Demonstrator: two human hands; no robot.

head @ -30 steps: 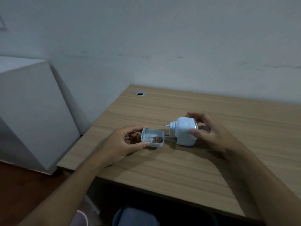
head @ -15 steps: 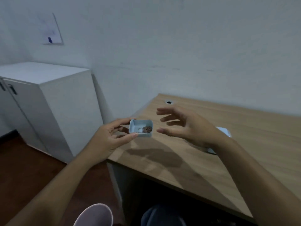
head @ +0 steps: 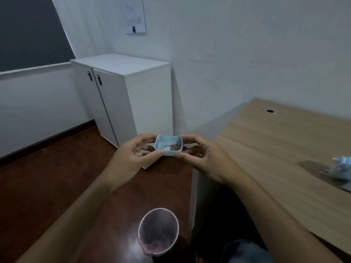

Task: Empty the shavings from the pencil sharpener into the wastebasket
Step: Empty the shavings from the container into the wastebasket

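Note:
A small light-blue shavings tray (head: 168, 144) with brown shavings in its right corner is held level in the air, left of the desk. My left hand (head: 133, 158) pinches its left side and my right hand (head: 201, 156) pinches its right side. Below them on the floor stands a pinkish wastebasket (head: 158, 231), open at the top. The blue sharpener body (head: 341, 168) sits blurred on the desk at the far right edge of the view.
A wooden desk (head: 275, 149) with a cable hole (head: 269, 111) fills the right. A white two-door cabinet (head: 125, 95) stands against the wall behind the tray. Dark wood floor (head: 47, 177) lies to the left. My knee shows at the bottom.
The view has swung left and down. The tray has moved off the desk to above the floor. My right hand, open before, has closed on the tray's right side.

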